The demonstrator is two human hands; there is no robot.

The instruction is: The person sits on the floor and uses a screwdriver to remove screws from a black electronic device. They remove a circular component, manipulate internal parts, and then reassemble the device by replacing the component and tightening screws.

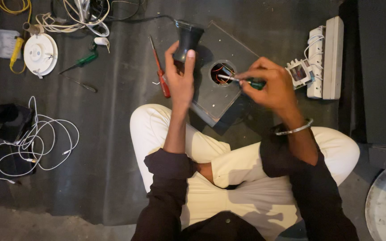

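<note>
Head view, floor workplace, person seated cross-legged in white trousers. Left hand (180, 76): closed about the narrow lower part of a black flared plastic lamp holder (187, 39), raised above the floor beside the board; thumb lies along its side. The holder looks light, rigid and smooth-walled, likely brittle if knocked; the waist below the flare seems the surest place to take it, as held now. Right hand (269, 85): pinched shut on a small green-handled screwdriver (246, 81), its thin metal shaft pointing left to the round opening (222, 72) in a dark square mounting board (222, 76), where red and pale wires show. The screwdriver is slim and stiff, judged easy to roll in the fingers; grip belongs on the handle. The board rests tilted on the dark floor mat (112, 134) before the knees; it appears flat, stiff and moderately heavy, best lifted by its edges. Elsewhere: red-handled screwdriver (160, 69) just left of the left hand; green-handled screwdriver (80, 61) further left; white round ceiling fitting (40, 53); coiled white cable (32, 143); white switch block (325, 58) at right.
</note>
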